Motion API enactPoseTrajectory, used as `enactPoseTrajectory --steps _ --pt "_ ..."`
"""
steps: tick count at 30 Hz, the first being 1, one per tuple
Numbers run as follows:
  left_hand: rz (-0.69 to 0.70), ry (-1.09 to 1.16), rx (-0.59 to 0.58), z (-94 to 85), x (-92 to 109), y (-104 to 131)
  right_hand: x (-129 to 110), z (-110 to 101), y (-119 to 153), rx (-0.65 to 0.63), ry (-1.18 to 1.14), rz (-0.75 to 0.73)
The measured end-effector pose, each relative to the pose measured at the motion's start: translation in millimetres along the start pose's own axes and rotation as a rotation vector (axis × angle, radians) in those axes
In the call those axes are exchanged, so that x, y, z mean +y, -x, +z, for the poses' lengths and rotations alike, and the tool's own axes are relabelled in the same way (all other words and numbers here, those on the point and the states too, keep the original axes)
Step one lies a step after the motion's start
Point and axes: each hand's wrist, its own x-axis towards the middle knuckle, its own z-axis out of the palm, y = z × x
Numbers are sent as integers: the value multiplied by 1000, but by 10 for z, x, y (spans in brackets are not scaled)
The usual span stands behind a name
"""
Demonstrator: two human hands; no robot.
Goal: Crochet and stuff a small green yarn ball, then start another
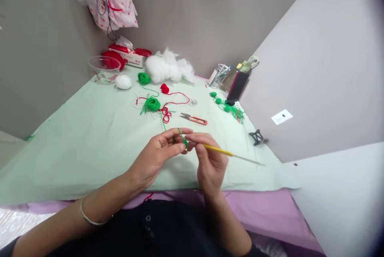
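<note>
Between thumb and fingers, my left hand (163, 147) pinches a small piece of green crochet work (185, 142), with green yarn looped over a raised finger. A crochet hook (218, 150) with a yellow handle is gripped in my right hand (211, 165). One end of the hook meets the green piece; its other metal end points out to the right. From the left hand, a green strand runs up toward a green yarn bundle (153, 104) on the table. My fingers partly hide the stitches and the hook's working tip.
Orange thread snips (194, 119) lie just beyond my hands. Farther back are red yarn (165, 88), white stuffing (168, 67), a white yarn ball (123, 82), a plastic tub (103, 74) and a tissue box (127, 55). Rightward stand a bottle (239, 83) and small green crocheted pieces (227, 108).
</note>
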Motion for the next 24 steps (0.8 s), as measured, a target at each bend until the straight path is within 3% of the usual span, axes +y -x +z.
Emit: enactPoseTrajectory --steps 5,7,10,13,16,20,24 --pt "15 -25 32 13 -37 -7 29 21 66 -15 178 -127" --pt "8 26 51 18 -51 -18 78 23 100 -5 341 -245" --pt "-89 170 8 3 -59 -46 133 3 111 9 488 -387" --pt "-149 243 -9 -39 -46 -74 113 -48 60 53 308 -202" --pt "-99 193 21 -57 -31 -73 62 -75 -3 85 -11 42" --pt "-5 56 -4 -23 -40 -40 34 -36 -25 12 -62 41" --pt "-7 32 1 -13 -43 -26 53 -26 -1 35 -57 60"
